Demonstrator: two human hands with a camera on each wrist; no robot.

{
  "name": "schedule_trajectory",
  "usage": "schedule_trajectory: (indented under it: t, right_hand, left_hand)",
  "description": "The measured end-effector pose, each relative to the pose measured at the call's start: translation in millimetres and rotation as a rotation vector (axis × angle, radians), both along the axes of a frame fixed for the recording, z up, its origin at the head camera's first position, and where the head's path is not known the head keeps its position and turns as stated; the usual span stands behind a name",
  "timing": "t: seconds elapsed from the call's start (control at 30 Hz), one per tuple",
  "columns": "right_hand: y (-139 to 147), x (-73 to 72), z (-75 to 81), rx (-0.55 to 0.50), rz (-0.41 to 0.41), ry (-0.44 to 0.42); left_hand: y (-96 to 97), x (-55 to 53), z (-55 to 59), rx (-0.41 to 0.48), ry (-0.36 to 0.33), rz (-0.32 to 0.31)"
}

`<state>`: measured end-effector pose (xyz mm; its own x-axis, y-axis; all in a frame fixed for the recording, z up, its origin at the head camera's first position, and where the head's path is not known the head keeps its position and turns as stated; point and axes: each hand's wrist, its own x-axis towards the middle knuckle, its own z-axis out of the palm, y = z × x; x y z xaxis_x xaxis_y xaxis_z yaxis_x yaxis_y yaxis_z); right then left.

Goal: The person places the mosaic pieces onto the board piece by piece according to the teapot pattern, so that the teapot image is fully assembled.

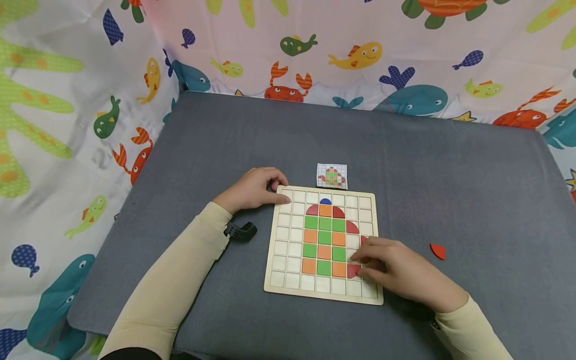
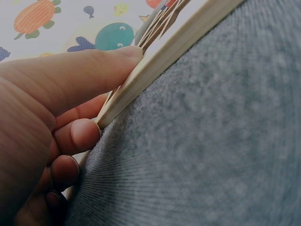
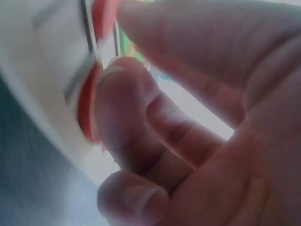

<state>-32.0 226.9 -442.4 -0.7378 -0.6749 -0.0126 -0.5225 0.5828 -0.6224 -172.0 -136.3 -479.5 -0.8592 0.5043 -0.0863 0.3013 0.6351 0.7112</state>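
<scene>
A wooden grid board [image 1: 323, 295] lies on the table, partly filled with green and orange squares, red quarter-circles and a blue half-circle [image 1: 325, 201]. My left hand [image 1: 256, 190] grips its upper left corner; in the left wrist view the thumb rests on the rim [image 2: 141, 77] with the fingers curled at the side. Over the board's lower right reaches my right hand [image 1: 400, 270]. Its thumb touches a red quarter-circle tile [image 1: 352, 270] in a cell, and the bent fingers stand apart from the thumb. Another red tile [image 1: 364, 240] is partly hidden by the fingers.
A small pattern card [image 1: 332, 176] lies against the board's far edge. One loose red quarter-circle [image 1: 438, 251] is on the grey table [image 1: 472, 200] to the right. A black band [image 1: 240, 231] sits by the left wrist. A sea-animal cloth hangs behind and at left.
</scene>
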Motion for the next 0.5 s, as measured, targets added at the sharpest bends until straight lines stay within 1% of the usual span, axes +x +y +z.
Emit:
schedule_trajectory:
  t: [0.07,0.1,0.17,0.27,0.33,0.5]
  right_hand:
    - [7,-1.9,3.2,0.011,-0.065,0.005]
    - [11,-3.1,5.0,0.033,-0.104,0.019]
    - [20,-5.7,8.4,0.101,-0.178,0.047]
    - [36,-8.0,11.4,0.224,-0.283,0.065]
    - [47,-9.2,12.2,0.285,-0.339,0.060]
    - [74,-9.9,15.4,0.368,-0.481,0.004]
  left_hand:
    - [-0.3,0.3,0.6,0.000,-0.001,0.001]
    - [-0.4,0.6,1.1,0.001,-0.001,0.002]
    - [-0.7,1.1,1.6,0.002,0.000,0.005]
    - [-0.8,1.5,1.1,0.004,-0.001,0.004]
    - [-0.5,1.3,0.1,0.006,-0.003,0.004]
    - [0.3,1.3,0.2,0.005,-0.005,0.007]
